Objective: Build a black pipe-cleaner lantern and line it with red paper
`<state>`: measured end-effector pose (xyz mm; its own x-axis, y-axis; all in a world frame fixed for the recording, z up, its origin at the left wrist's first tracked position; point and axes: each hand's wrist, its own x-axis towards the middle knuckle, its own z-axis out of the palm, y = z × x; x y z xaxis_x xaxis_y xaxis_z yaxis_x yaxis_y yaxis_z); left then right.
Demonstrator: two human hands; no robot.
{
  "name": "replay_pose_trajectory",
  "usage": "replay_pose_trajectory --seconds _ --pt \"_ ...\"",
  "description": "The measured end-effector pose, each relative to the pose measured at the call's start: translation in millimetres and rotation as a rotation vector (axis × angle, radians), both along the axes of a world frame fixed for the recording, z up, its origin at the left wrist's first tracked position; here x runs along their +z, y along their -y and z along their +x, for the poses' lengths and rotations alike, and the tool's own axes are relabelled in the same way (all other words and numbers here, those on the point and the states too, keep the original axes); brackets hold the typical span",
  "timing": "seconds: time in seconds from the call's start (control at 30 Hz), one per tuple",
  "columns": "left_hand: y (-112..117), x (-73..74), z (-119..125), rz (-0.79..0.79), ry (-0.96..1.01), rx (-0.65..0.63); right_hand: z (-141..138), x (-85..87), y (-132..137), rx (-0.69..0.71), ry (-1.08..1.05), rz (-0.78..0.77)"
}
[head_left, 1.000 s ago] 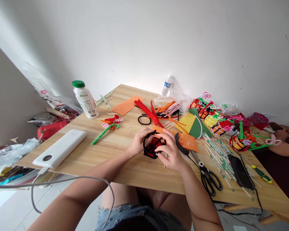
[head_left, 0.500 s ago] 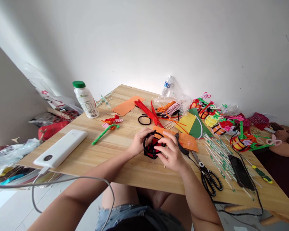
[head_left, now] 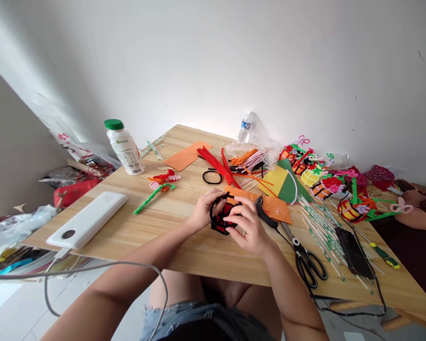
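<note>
A small red-and-black pipe-cleaner piece (head_left: 220, 226) sits between my hands, low over the table's near side. Its upper part is a black pipe-cleaner ring. My left hand (head_left: 206, 208) pinches the ring and the piece's far left side, with the thumb inside the loop. From the right, my right hand (head_left: 251, 229) has its fingers curled and pressed against the ring's right side. Fingers hide part of the piece, so I cannot tell whether the ring is joined to it. Just beyond lies an orange sheet (head_left: 282, 208) with a black glue gun (head_left: 266, 215) on it.
Black-handled scissors (head_left: 307, 265), paper-wrapped sticks (head_left: 321, 234) and a phone (head_left: 353, 251) lie to the right. Finished pipe-cleaner baskets (head_left: 323, 187) stand behind them. Red pipe cleaners (head_left: 218, 166) and a black ring (head_left: 212, 177) lie ahead. A white power bank (head_left: 88, 220) and a bottle (head_left: 126, 149) are left.
The black ring has tilted and come closer to the red-and-black piece. My right hand has moved slightly left and its fingers have closed in.
</note>
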<state>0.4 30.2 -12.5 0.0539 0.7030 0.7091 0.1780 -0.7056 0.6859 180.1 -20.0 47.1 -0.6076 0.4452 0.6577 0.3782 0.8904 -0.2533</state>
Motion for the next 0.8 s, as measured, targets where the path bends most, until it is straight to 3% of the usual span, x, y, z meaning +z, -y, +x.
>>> replay_pose_trajectory --seconds 0.8 --pt "2.9 4.9 -0.3 -0.002 -0.005 -0.01 1.3 -1.9 -1.3 0.015 -0.026 0.043"
